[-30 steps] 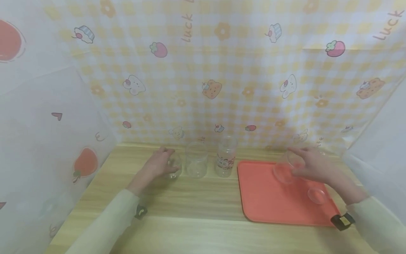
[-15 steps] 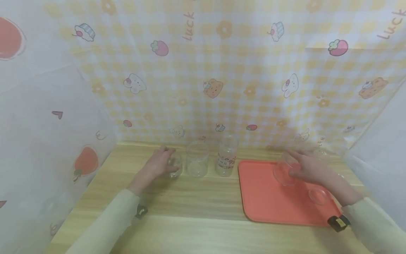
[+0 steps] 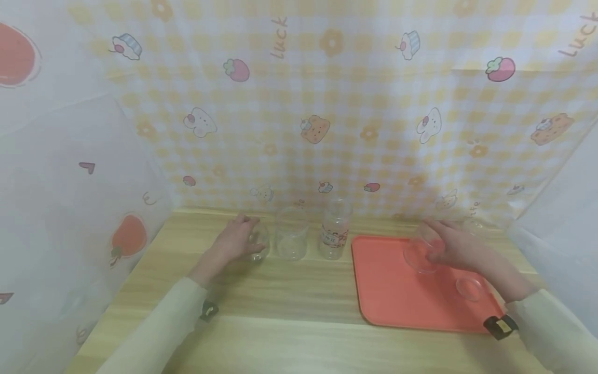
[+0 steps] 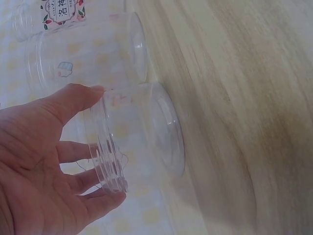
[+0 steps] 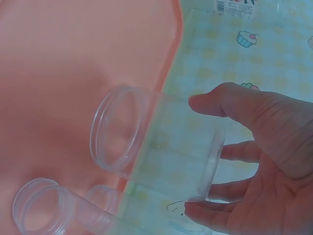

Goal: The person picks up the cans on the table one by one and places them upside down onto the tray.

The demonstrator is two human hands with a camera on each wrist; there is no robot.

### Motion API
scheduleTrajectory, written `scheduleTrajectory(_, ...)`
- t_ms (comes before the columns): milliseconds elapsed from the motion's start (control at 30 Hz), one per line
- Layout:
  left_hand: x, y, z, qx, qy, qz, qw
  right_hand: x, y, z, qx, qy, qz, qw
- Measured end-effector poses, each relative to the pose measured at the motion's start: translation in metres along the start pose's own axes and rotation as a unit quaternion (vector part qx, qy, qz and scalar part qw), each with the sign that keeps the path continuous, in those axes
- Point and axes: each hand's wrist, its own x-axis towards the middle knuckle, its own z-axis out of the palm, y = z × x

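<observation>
My left hand [image 3: 227, 243] grips the rim of a short clear plastic jar [image 4: 146, 127]. In the left wrist view, thumb and fingers span its threaded mouth, and its base stands on the wooden table. Over at the red tray [image 3: 402, 298], my right hand [image 3: 460, 252] holds another clear plastic jar [image 5: 166, 137] around its base end. That jar is upside down, its mouth rim right at the tray's surface near the back edge. Two narrower clear containers [image 5: 41, 203] also show mouth-down on the tray in the right wrist view.
Beside the left jar stands a taller clear jar [image 3: 291, 239]. Right of it, a clear bottle-shaped jar [image 3: 334, 236] carries a printed label. A yellow checked cloth [image 3: 345, 156] with cartoon prints hangs behind the table, and white printed sheets [image 3: 70, 208] flank the sides.
My right hand has shifted slightly left with its jar, which settles at the tray's surface. The left hand keeps its grip in place. The head view has shifted a little.
</observation>
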Motion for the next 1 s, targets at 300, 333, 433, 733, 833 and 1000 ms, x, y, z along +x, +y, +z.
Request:
scheduleTrajectory(300,0.001,0.000,0.002,0.000,0.007,0.007,1.0000,-0.003,0.001,-0.010,-0.004,0.009,0.008,0.9999)
scheduleTrajectory(333,0.001,0.000,0.002,0.000,0.008,0.005,1.0000,-0.003,0.002,-0.011,0.000,0.012,0.007,0.9999)
scheduleTrajectory(433,0.001,-0.001,0.001,0.003,0.008,0.008,0.9999,-0.006,0.003,-0.013,0.008,0.035,-0.010,0.9993)
scheduleTrajectory(733,0.004,-0.008,-0.015,0.001,0.015,0.031,0.9994,-0.015,0.008,-0.017,0.021,0.092,-0.070,0.9930)
scheduleTrajectory(833,0.001,-0.008,-0.023,-0.013,0.014,0.030,0.9994,-0.017,0.009,-0.018,0.026,0.093,-0.074,0.9926)
scheduleTrajectory(1000,-0.006,-0.007,-0.033,-0.026,0.010,0.027,0.9992,-0.020,0.011,-0.019,0.013,0.106,-0.086,0.9906)
